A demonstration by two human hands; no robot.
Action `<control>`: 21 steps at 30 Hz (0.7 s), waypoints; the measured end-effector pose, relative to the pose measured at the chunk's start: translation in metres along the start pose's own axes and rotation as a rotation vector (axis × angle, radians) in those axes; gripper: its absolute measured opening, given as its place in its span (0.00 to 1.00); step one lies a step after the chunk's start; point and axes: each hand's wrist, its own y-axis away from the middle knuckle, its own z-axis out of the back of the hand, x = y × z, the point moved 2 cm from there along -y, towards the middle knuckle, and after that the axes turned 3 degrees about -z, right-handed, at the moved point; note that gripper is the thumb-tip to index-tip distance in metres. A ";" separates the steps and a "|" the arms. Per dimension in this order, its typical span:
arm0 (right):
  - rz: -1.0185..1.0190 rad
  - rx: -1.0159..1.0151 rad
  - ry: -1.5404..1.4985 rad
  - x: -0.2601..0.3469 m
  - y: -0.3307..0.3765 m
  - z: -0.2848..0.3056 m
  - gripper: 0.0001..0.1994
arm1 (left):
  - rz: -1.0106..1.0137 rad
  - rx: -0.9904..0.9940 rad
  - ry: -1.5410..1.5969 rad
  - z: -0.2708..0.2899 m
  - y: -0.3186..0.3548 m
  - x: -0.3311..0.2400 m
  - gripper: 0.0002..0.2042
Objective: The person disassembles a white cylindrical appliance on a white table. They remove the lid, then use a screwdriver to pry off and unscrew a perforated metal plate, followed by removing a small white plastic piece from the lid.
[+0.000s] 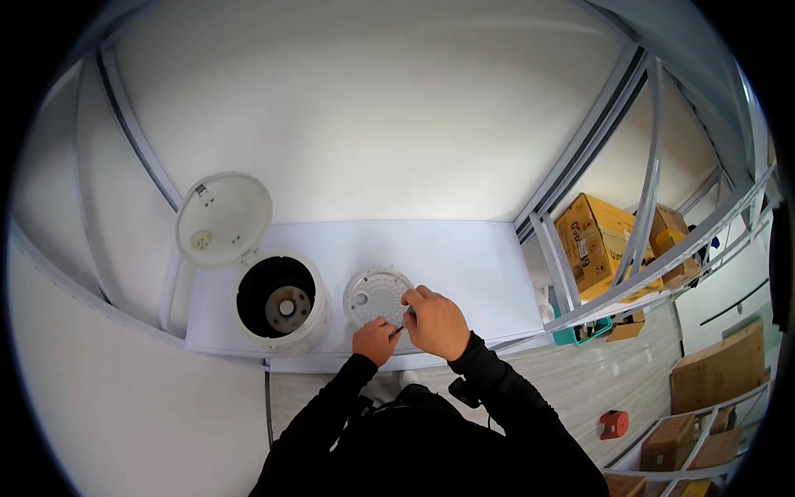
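Observation:
A round pale plate dotted with small holes, with one larger round opening, point(377, 294) lies on the white table. My left hand point(376, 341) is closed at its near edge, with the fingertips pinched together. Just right of it, my right hand point(439, 325) is closed around a thin dark tool-like piece point(401, 329), whose tip points toward the left fingertips. Its exact kind is too small to make out. To the left stands a white rice cooker point(316, 325), its lid point(240, 217) tipped up and back. Inside its dark cavity sits a round heating plate point(277, 315).
The white table point(464, 257) meets a pale back wall, with grey metal frame posts point(567, 261) at its right end. Beyond them are cardboard boxes point(609, 248) and a teal bin point(584, 331). A red stool point(614, 425) stands on the floor at lower right.

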 end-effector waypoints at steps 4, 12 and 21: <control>-0.024 -0.027 -0.044 -0.002 -0.001 0.005 0.11 | -0.007 -0.046 0.028 0.000 0.000 -0.001 0.06; -0.155 -0.181 -0.181 -0.013 -0.007 0.032 0.11 | 0.052 -0.222 0.224 0.002 0.001 -0.003 0.06; -0.324 -0.361 -0.266 -0.042 -0.003 0.048 0.14 | -0.102 -0.300 0.139 0.000 -0.001 0.002 0.07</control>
